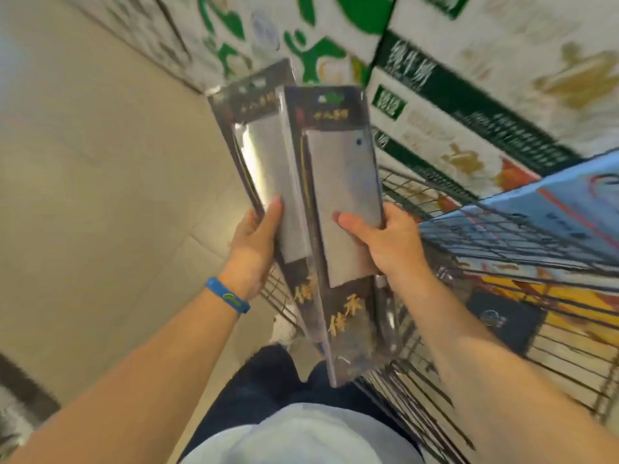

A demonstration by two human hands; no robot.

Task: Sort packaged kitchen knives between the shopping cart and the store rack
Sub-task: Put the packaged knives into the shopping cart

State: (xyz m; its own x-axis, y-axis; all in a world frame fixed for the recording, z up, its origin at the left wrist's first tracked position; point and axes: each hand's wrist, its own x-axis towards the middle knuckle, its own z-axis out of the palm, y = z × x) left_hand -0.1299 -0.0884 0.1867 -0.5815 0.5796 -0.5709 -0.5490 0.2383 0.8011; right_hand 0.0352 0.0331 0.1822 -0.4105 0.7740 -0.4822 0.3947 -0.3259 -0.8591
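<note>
The left hand (254, 244) grips one knife pack, the left knife pack (264, 162), thumb laid flat on its clear front and fingers hidden behind. The right hand (388, 246) grips the right knife pack (341, 182) the same way, thumb across the blade window. Both packs are held up in front of the body, side by side. Their long axes run away from the person, top ends fanned slightly apart and lower ends pointing back toward the legs. The right pack's edge overlaps the left one, so they touch or nearly touch along the middle. The shopping cart (502, 229) lies to the right of both hands and lower. This puts the right hand nearer, and its pack would probably be the easier one to drop in. A blue box (552, 202) already sits in the cart. The store rack is not in view, so its direction cannot be told. Ahead and to the right there are only stacked cartons (469, 105). The knife handles are hard to make out through the glare and blur, and the print on the packs is unreadable.
</note>
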